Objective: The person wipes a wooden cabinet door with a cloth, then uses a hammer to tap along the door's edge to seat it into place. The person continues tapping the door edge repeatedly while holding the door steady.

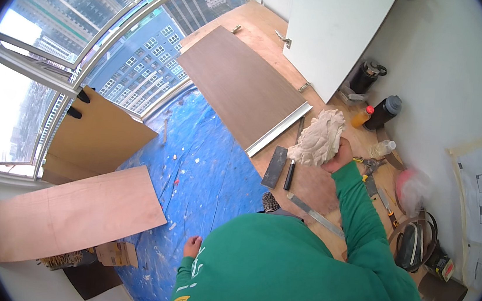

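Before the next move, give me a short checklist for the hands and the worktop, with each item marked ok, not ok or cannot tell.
1. Right hand gripping the cream cloth: ok, at its right edge.
2. Left hand empty: cannot tell, palm hidden.
3. Tools away from the cloth: not ok, a black-handled tool and dark rectangular block lie close by.
4. Metal strip apart from the cloth: ok.
5. Orange-filled bottle capped: ok, red cap on.
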The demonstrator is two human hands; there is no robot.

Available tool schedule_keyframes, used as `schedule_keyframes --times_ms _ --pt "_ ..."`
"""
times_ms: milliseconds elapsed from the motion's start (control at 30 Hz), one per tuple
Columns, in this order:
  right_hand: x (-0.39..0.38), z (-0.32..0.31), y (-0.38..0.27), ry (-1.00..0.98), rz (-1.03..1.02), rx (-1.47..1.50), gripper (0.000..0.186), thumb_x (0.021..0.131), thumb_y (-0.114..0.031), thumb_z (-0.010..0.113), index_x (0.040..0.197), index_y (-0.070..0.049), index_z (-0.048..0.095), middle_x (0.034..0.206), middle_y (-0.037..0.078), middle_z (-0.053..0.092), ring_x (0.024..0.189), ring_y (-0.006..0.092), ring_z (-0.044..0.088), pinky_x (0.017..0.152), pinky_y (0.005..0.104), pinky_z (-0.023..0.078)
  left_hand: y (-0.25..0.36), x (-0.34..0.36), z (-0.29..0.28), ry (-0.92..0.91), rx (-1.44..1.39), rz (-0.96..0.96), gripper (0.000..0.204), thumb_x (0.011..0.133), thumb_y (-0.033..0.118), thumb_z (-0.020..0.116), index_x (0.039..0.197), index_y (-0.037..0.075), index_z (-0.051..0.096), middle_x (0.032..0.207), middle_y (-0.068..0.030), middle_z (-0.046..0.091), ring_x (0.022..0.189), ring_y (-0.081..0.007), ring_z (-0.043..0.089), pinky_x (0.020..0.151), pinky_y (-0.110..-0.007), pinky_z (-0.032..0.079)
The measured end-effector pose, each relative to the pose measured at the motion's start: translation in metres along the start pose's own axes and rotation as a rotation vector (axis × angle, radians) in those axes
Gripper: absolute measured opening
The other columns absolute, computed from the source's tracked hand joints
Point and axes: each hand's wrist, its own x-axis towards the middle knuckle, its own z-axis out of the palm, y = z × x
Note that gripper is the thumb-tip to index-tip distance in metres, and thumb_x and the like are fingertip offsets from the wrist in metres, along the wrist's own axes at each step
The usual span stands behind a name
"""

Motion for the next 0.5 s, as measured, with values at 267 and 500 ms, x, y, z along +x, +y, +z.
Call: schedule_keyframes --times_ms 267,500 --pt "-0.032 0.093 0.070 -0.423 -0.070 -0.359 0.049 0.104 -0.036 0.047 0.141 -0.003 0.051 0.137 0.015 0.060 0.125 0.0318 0.060 0.110 0.0502 0.048 0.275 0.005 0.059 -0.225 0.260 0.389 0.040 0.102 0.034 0.060 0.124 0.002 0.069 0.113 -0.0147 0.073 0.106 -0.0209 0.067 0.095 -0.035 0.051" --pt "-0.013 0.098 0.104 -0.434 0.464 -0.047 0.050 0.105 -0.035 0.047 0.145 -0.004 0.047 0.139 0.014 0.058 0.127 0.0298 0.059 0.108 0.0473 0.050 0.442 -0.033 0.115 -0.676 0.006 0.731 0.043 0.106 0.021 0.045 0.145 0.005 0.051 0.147 -0.0147 0.055 0.133 -0.0291 0.054 0.114 -0.046 0.041"
